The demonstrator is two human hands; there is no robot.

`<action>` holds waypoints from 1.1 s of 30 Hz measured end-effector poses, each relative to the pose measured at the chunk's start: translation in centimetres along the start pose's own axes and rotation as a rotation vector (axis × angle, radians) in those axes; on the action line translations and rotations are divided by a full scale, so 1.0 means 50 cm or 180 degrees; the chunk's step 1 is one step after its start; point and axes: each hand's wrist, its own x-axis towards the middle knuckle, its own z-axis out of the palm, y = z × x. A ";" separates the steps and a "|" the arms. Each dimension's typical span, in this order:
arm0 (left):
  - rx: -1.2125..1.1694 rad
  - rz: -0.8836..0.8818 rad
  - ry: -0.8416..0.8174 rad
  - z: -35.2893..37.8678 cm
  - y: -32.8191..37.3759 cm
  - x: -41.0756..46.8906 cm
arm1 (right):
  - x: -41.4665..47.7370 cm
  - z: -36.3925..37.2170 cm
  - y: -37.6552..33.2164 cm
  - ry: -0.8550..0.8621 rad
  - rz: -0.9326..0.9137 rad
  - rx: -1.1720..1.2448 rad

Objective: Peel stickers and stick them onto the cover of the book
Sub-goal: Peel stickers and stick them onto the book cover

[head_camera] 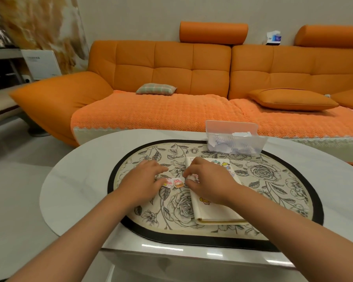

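Note:
A cream book (pixel 214 212) lies shut on the floral mat (pixel 273 180), with cartoon stickers on its cover, some near its far edge (pixel 220 163) and one close to my wrist (pixel 204 201). Two loose stickers (pixel 175 182) lie on the mat just left of the book. My left hand (pixel 143 180) rests on the mat, its thumb touching the left one of the two. My right hand (pixel 210 182) is over the book's left edge, fingers curled, pinching a small white sticker piece (pixel 191 177).
A clear plastic box (pixel 234 139) of paper scraps stands at the mat's far edge. The mat lies on a pale oval table (pixel 73 180). An orange sofa (pixel 171 78) with cushions runs behind the table.

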 end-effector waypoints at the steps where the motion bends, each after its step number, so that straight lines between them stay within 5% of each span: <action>1: 0.0074 -0.0013 -0.0142 0.003 -0.003 0.003 | 0.004 0.006 -0.001 0.0003 0.0013 0.0019; 10: -0.0381 -0.0152 -0.0061 -0.002 -0.010 0.011 | 0.018 0.029 0.000 0.0016 -0.0012 0.0081; 18: 0.0405 0.0335 -0.0209 -0.014 -0.003 0.017 | 0.033 0.029 -0.025 -0.0363 -0.0232 -0.0341; 26: 0.0285 0.0320 -0.0123 0.002 -0.004 0.006 | 0.043 0.045 -0.030 -0.0015 -0.0228 -0.0487; 33: -0.0333 -0.0018 -0.0026 -0.006 0.015 0.000 | 0.041 0.022 -0.020 0.0130 0.0133 0.0429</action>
